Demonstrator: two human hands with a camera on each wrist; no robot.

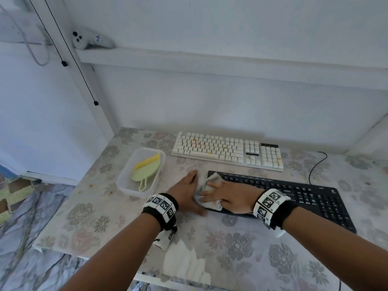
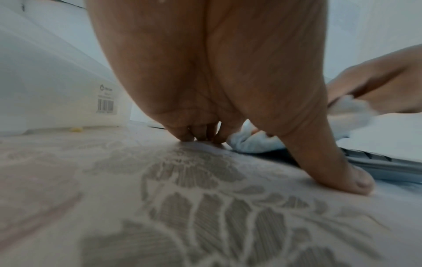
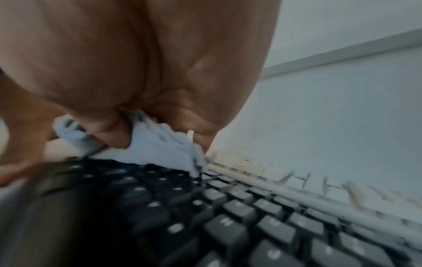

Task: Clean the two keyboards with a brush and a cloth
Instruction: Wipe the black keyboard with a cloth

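Observation:
A black keyboard [image 1: 304, 196] lies near me on the flowered table [image 1: 241, 248], with a white keyboard [image 1: 226, 150] with orange stains behind it. My right hand [image 1: 224, 197] presses a bunched grey cloth [image 1: 211, 180] onto the black keyboard's left end. In the right wrist view its thumb is tucked into the cloth [image 3: 155, 150] above the dark keys [image 3: 228, 216]. My left hand [image 1: 186, 187] rests flat on the table beside that end, holding nothing. Its fingertips [image 2: 182, 137] and thumb [image 2: 351, 180] touch the tablecloth. A yellow brush [image 1: 149, 162] and a green dustpan [image 1: 144, 175] lie in a clear tub [image 1: 123, 185].
The tub stands left of the keyboards. A white crumpled sheet [image 1: 184, 263] lies at the table's front edge. A black cable [image 1: 317, 164] runs from the black keyboard's right side. A wall stands close behind. The table's left edge drops off beyond the tub.

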